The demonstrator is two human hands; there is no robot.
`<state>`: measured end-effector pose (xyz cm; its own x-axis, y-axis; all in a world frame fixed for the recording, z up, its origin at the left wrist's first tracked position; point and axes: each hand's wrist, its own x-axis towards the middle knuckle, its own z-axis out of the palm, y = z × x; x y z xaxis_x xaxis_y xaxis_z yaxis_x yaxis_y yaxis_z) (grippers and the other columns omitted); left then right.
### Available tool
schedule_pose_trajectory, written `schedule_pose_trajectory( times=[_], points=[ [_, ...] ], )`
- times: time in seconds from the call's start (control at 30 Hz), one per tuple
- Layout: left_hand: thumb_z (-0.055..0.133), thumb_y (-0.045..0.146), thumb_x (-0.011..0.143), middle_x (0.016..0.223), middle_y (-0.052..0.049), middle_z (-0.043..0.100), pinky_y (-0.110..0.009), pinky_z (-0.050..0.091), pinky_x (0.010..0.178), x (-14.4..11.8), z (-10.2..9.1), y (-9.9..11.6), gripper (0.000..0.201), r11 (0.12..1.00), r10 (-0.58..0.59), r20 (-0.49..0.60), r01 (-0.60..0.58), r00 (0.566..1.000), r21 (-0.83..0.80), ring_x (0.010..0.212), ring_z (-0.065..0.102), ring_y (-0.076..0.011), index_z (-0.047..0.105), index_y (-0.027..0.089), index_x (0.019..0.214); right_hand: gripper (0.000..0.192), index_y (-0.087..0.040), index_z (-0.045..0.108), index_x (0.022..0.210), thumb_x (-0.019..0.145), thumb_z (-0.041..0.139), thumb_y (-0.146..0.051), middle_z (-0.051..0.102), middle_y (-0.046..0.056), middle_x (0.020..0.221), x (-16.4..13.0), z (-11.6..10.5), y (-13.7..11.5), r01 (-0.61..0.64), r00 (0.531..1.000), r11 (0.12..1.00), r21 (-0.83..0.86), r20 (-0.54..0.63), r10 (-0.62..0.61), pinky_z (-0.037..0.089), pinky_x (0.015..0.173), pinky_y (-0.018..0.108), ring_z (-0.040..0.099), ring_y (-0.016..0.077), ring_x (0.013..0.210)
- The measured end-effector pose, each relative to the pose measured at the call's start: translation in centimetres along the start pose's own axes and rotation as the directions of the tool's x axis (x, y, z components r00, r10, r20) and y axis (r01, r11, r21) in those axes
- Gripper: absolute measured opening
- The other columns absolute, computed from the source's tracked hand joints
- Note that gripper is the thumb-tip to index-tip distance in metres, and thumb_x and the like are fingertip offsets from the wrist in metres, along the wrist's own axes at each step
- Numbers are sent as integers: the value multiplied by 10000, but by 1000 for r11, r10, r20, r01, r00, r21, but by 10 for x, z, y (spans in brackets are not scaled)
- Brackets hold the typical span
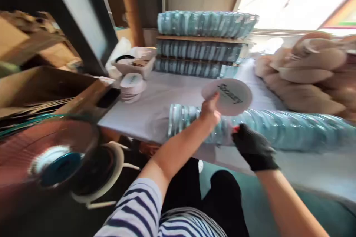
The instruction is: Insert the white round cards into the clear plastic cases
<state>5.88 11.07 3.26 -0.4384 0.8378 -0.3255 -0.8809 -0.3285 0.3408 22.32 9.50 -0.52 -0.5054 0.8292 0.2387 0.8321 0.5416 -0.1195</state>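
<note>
1. A white-covered surface (155, 107) carries everything.
2. A long row of clear blue-tinted plastic-wrapped discs (278, 127) lies along its near edge.
3. A small stack of white round printed discs (132, 87) sits at left, beside a shallow white tray (133, 67).
4. 3 tiers of wrapped blue discs (203, 42), separated by cardboard sheets, stand at the back.
5. Tan rounded bundles (308, 76) are piled at right.

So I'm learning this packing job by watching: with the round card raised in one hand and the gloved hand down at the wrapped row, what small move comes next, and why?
Probably lower the round printed card, pinched by its edge in the left hand, toward the end of the wrapped row of discs, where the gloved right hand rests. The card is clear of the table and tilted, so nothing supports it yet. The picture is blurred, so this is a guess.
</note>
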Motion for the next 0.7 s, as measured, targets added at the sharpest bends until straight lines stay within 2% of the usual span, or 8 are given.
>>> schedule_pose_trajectory(
  times=[0.1,0.27,0.43,0.5,0.57,0.6,0.67,0.7],
  points=[
    [597,200,897,1341,-151,601,-519,447,1045,4,-4,1,345,999,-31,23,30,999,34,1243,571,-290,612,134,1236,201,-152,605,937,903,430,-246,700,103,794,2,-9,-21,-62,991,996,-68,117,69,225,555,282,634,191,674],
    [598,208,901,1368,-112,587,-486,467,1039,3,-8,2,349,997,12,61,-17,998,79,1245,563,-265,599,178,1248,288,-171,632,962,956,364,-278,721,105,885,-1,-4,-34,-115,981,992,-46,154,121,272,577,283,667,194,772],
    [626,227,882,1345,-92,605,-490,458,1047,0,-13,1,307,992,56,97,-66,994,108,1237,565,-260,629,204,1188,200,-169,608,831,901,443,-261,694,81,780,-4,-1,-21,-165,963,948,272,252,95,370,603,265,645,181,712],
    [638,236,871,1348,-87,603,-490,455,1049,0,-14,0,287,988,84,115,-97,990,118,1247,557,-262,639,204,1155,146,-164,586,895,856,508,-280,619,27,609,-7,-1,-12,-348,878,765,542,474,64,410,568,259,598,160,575],
    [663,249,847,1328,-88,616,-487,457,1044,0,-15,-3,283,983,110,120,-126,987,136,1250,554,-269,650,204,1126,311,-168,539,1068,810,584,-337,581,-20,569,-11,1,-7,-556,760,422,716,644,-90,442,526,261,559,149,499],
    [678,254,831,1311,-90,627,-483,460,1040,0,-16,-5,290,979,124,129,-142,984,144,1250,554,-273,654,203,1115,395,-183,505,1134,800,599,-374,591,-27,600,-14,3,-6,-617,736,240,749,657,-160,456,516,263,544,139,485],
    [711,262,793,1256,-94,658,-468,468,1027,-2,-17,-10,303,970,159,152,-184,975,162,1240,560,-282,666,195,1086,374,-218,485,1133,845,530,-451,597,-34,664,-19,8,-10,-636,758,-17,772,621,-198,471,511,258,490,103,454],
    [722,262,779,1222,-94,674,-459,473,1019,-4,-17,-12,303,962,182,165,-210,969,172,1232,565,-285,671,192,1069,316,-222,496,1079,884,456,-467,571,-44,646,-20,11,-14,-619,780,-66,783,602,-170,472,506,252,448,89,429]
  ],
)
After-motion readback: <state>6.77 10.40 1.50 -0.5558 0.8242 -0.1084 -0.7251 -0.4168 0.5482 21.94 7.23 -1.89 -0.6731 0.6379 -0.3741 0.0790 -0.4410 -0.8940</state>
